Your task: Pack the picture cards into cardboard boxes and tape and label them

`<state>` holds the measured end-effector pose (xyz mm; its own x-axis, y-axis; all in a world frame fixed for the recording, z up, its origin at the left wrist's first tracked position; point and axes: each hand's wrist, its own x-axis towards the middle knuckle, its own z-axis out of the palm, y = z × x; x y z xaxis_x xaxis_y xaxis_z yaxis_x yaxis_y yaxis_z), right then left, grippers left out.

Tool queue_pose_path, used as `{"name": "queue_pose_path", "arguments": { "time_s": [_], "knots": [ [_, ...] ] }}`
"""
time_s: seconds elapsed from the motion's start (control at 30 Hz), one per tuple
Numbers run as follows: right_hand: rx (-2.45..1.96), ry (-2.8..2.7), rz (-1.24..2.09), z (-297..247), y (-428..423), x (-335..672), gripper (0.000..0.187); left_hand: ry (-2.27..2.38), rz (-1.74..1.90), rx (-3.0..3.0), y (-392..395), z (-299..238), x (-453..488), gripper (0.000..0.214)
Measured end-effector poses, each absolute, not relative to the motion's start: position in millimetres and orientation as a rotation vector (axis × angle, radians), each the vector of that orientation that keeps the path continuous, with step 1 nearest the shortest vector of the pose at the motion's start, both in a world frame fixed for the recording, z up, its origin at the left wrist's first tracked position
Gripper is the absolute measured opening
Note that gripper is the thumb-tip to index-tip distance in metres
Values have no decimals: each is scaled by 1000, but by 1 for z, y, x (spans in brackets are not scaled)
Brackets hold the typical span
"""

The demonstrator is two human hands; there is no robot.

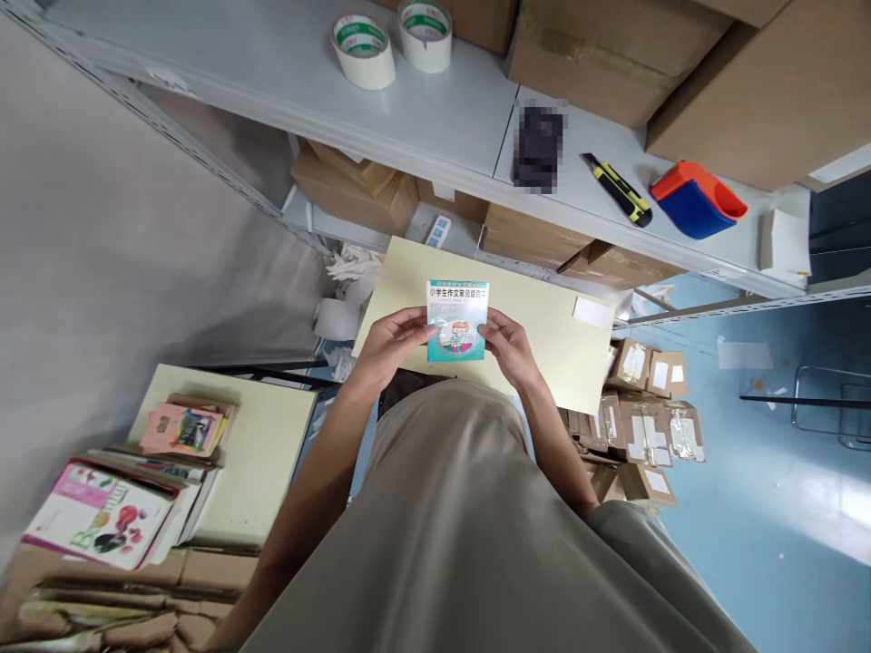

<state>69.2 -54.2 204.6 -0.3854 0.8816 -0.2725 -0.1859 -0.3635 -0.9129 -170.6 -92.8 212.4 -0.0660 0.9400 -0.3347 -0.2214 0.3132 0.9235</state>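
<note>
A small booklet (456,321) with a teal and white cover faces me, showing Chinese lettering and a cartoon child in an oval. My left hand (393,343) pinches its left edge, thumb on the front and fingers behind. On the opposite edge, my right hand (510,346) grips it the same way. Both hands hold the booklet upright above a pale yellow tabletop (544,354). A white label (592,311) lies on that tabletop, to the right of the booklet. The fingers behind the cover are partly hidden.
A grey shelf (463,118) spans the back, bearing tape rolls (364,52), a yellow-black box cutter (618,190), a red-blue tape dispenser (698,199) and cardboard boxes (612,54). Books (102,512) are stacked on a side table (262,453) at left. Parcels (646,431) sit at right.
</note>
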Motion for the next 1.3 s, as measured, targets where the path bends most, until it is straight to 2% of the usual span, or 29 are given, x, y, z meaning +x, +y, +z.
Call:
{"name": "queue_pose_path", "arguments": {
  "time_s": [0.17,0.33,0.43,0.57,0.67,0.73,0.8,0.93,1.1,1.3],
  "knots": [
    [-1059,-1338,1648,206,-47,70,64,1316,1150,880,-92,212,-172,63],
    [-1011,-1508,1419,210,-44,72,46,1345,1267,1220,-91,218,-174,33],
    [-922,-1501,1375,210,-45,71,34,1306,1341,1275,-89,221,-173,26],
    [-893,-1521,1356,211,-47,71,32,1308,1342,1235,-90,224,-173,34],
    [-1002,-1535,1357,213,-47,71,47,1348,1309,1165,-93,224,-175,47],
    [-1093,-1512,1351,212,-47,70,59,1384,1264,1094,-95,223,-177,64],
    [-1136,-1465,1347,210,-48,69,64,1398,1216,1026,-97,221,-177,78],
    [-1126,-1411,1317,207,-51,66,50,1345,1192,988,-98,221,-174,67],
    [-1169,-1476,1343,205,-51,71,52,1348,1162,966,-100,224,-173,59],
    [-1062,-1533,1476,197,-49,81,55,1279,1107,926,-104,223,-182,66]
  ]
}}
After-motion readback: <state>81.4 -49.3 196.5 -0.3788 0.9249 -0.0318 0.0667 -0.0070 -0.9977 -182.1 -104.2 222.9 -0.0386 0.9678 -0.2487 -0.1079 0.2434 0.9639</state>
